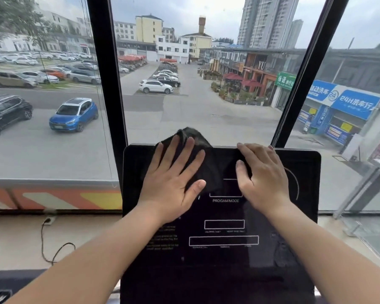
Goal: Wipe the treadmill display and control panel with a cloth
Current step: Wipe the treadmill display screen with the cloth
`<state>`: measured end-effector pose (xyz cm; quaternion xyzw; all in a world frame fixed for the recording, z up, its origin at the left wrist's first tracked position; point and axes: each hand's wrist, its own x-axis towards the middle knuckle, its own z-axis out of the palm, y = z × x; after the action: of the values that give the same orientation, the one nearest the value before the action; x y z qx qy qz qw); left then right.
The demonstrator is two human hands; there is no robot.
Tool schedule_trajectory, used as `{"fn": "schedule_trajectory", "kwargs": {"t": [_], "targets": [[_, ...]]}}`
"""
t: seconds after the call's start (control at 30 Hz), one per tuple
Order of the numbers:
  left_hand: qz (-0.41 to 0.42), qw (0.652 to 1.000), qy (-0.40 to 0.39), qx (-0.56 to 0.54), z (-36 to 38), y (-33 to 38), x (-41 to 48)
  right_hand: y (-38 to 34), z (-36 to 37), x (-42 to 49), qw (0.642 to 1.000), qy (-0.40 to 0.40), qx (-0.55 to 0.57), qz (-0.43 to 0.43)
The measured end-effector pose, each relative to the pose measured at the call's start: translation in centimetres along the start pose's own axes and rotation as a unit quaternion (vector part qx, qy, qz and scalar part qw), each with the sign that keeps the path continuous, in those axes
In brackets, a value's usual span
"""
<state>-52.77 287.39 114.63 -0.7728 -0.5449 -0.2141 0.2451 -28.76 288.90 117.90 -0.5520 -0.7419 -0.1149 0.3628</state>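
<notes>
- Filling the far half of the view, a tall window with thick black frame bars [106, 84] looks out over a car park and street.
- Standing near and centre, the glossy black rectangular treadmill console panel [224, 255] carries white outlined display boxes and a "PROGAM/MODE" label; its top edge meets the window bars.
- Draped over the panel's far edge, left of centre, lies the dark crumpled wiping cloth [213, 165]; part of it rises above the rim while the rest spreads down over the upper display area.
- Pressing flat on the cloth's left part is the left hand [171, 183], fingers [174, 148] straight and spread apart, palm down, gripping nothing.
- Resting just right of it, the right hand [264, 178] lies on the cloth's right edge; its fingertips curl over the panel's top rim and its thumb pushes into the fabric, so it seems to pinch the cloth lightly. How firmly, I cannot tell.
- Judging by position, wiping is at the upper display. The lower boxes and near control area lie uncovered, and smudgy reflections at near right suggest most of the panel remains to be wiped.
</notes>
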Motion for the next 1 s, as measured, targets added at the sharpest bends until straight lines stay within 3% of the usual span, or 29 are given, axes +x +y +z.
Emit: {"fn": "schedule_trajectory", "kwargs": {"t": [0.13,0.27,0.47,0.6,0.8,0.9,1.0], "targets": [[0.176,0.983,-0.059,0.004,2.4,3.6,-5.2,0.7,-0.1,-0.1,1.0,-0.003,0.017,-0.018],[0.311,0.944,-0.114,-0.003,1.5,1.2,-4.7,1.1,-0.1,-0.2,0.999,-0.008,0.024,-0.034],[0.127,0.99,-0.055,-0.022,0.2,1.4,-1.3,0.5,0.5,-0.1,0.999,0.002,0.046,0.001],[0.166,0.985,-0.042,-0.028,2.4,4.9,-4.7,0.9,-0.8,0.2,0.998,-0.041,0.052,0.002],[0.157,0.971,0.0,-0.18,2.3,3.9,-4.4,2.9,-3.5,1.4,0.988,-0.138,-0.036,-0.055],[0.164,0.981,-0.019,-0.104,2.5,5.1,-4.6,4.0,-3.1,0.3,0.984,-0.144,-0.089,-0.049],[0.156,0.987,-0.042,-0.011,2.8,5.9,-4.6,4.5,-2.5,0.4,0.991,-0.125,-0.036,-0.038]]}}
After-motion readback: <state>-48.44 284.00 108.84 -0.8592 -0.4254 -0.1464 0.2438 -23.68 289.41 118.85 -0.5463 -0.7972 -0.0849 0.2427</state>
